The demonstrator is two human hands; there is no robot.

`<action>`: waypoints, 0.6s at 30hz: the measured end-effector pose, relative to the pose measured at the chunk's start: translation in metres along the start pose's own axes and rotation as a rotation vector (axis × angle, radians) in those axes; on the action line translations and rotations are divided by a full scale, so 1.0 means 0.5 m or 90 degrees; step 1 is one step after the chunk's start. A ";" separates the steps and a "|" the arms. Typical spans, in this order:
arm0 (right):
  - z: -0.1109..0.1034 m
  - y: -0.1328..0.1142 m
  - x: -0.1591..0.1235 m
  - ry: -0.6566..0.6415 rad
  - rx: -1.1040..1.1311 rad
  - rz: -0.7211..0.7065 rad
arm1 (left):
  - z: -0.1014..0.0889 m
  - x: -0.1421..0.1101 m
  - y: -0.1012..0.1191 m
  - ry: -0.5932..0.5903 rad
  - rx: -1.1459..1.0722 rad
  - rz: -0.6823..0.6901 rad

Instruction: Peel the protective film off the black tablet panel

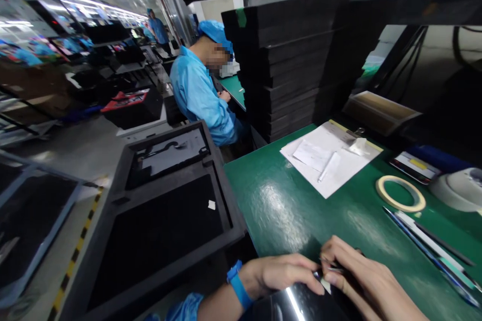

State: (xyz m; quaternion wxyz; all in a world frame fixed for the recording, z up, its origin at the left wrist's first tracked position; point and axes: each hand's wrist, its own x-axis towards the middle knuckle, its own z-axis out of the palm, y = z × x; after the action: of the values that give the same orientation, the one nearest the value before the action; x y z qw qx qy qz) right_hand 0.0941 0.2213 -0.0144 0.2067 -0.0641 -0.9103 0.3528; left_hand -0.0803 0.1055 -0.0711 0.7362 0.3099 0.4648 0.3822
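Note:
My left hand (280, 273) rests with curled fingers on the top edge of a glossy black panel (301, 303) at the near edge of the green table (286, 205). A blue band circles that wrist. Close beside it, my right hand (357, 273) pinches something small and pale at the panel's edge; I cannot make out what it is. The fingertips of both hands almost meet there. Most of the panel lies below the picture.
A clipboard with papers and a pen (331, 158) lies mid-table, a tape roll (401, 193) and long thin tools (433, 243) to the right. A black foam tray (161, 220) stands left of the table, stacked black trays (289, 65) behind. A person in blue (199, 90) works ahead.

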 end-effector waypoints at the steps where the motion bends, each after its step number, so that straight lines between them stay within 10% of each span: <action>1: -0.001 0.001 -0.004 -0.014 0.010 0.015 | 0.000 -0.002 0.002 -0.004 -0.012 -0.004; 18: -0.007 0.007 -0.027 -0.087 0.098 0.158 | 0.001 -0.003 0.008 -0.002 -0.043 -0.055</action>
State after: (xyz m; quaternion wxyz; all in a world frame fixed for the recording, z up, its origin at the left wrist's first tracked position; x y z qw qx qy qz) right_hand 0.1078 0.2225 -0.0188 0.1034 -0.1356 -0.8778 0.4475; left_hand -0.0815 0.1061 -0.0669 0.7627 0.2650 0.4636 0.3649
